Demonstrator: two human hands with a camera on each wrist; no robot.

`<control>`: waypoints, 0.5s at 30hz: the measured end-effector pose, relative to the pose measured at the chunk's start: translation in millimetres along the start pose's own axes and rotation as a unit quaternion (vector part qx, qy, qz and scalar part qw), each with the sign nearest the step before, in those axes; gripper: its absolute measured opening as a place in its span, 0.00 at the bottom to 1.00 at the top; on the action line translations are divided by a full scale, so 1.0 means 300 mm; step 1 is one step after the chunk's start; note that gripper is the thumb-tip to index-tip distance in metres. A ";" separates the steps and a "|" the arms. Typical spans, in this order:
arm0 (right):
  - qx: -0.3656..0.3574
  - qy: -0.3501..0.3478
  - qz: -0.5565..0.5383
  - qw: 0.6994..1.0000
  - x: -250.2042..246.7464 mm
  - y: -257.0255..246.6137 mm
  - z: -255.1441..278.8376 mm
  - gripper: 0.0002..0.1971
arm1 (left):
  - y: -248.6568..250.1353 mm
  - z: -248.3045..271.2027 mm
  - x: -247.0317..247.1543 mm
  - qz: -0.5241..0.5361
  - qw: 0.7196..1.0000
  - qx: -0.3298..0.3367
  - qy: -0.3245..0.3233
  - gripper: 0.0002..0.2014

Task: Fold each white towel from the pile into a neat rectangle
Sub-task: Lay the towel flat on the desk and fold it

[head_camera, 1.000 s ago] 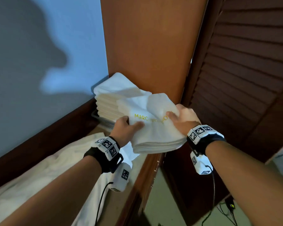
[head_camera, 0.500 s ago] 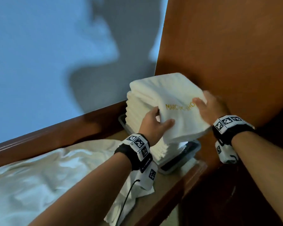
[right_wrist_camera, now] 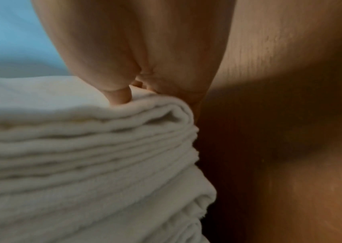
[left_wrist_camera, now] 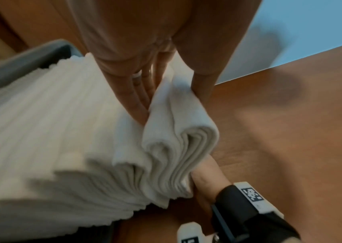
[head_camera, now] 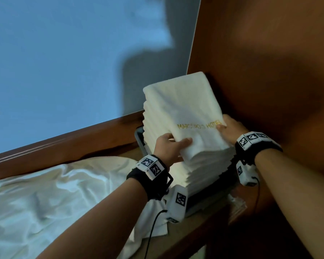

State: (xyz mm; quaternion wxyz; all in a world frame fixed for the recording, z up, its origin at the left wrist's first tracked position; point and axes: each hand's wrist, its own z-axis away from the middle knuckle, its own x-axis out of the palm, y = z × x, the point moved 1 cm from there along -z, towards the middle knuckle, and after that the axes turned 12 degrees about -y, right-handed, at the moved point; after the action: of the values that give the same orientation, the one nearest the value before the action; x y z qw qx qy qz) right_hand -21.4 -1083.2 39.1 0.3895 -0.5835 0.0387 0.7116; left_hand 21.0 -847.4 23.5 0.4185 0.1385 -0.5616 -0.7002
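Setting a folded towel (head_camera: 187,116) on the stack (head_camera: 204,165) in the tray (head_camera: 138,135) at the shelf's far corner. Left hand (head_camera: 168,148) pinches its near-left edge, thumb on top; right hand (head_camera: 230,129) pinches the near-right corner. Soft, light, floppy: best held at both near corners. A second ago the towel was rumpled and in mid-air; now it lies flat on the stack.

Two hands, left (head_camera: 167,149) and right (head_camera: 230,130), one folded towel (head_camera: 185,109) on one stack (head_camera: 204,171), one tray (head_camera: 139,139), one loose sheet (head_camera: 54,193), two wristbands.
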 end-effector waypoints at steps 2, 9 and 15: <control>-0.020 0.017 -0.020 0.999 -0.015 0.014 -0.010 0.15 | -0.001 0.012 0.015 0.037 0.999 0.008 0.003 0.19; -0.027 0.109 0.088 0.990 -0.008 0.008 0.022 0.24 | 0.035 -0.015 -0.073 -0.304 0.948 0.007 0.093 0.45; -0.047 0.021 0.138 0.989 0.066 -0.162 0.123 0.40 | 0.292 -0.173 -0.163 -0.657 0.718 0.208 0.101 0.35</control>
State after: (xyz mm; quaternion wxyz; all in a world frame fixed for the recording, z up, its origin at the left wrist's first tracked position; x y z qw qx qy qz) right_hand -22.1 -1020.6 53.2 0.2588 -0.6049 0.0936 0.7472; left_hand 123.2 -847.6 71.9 -0.1313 0.6260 -0.4153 -0.6469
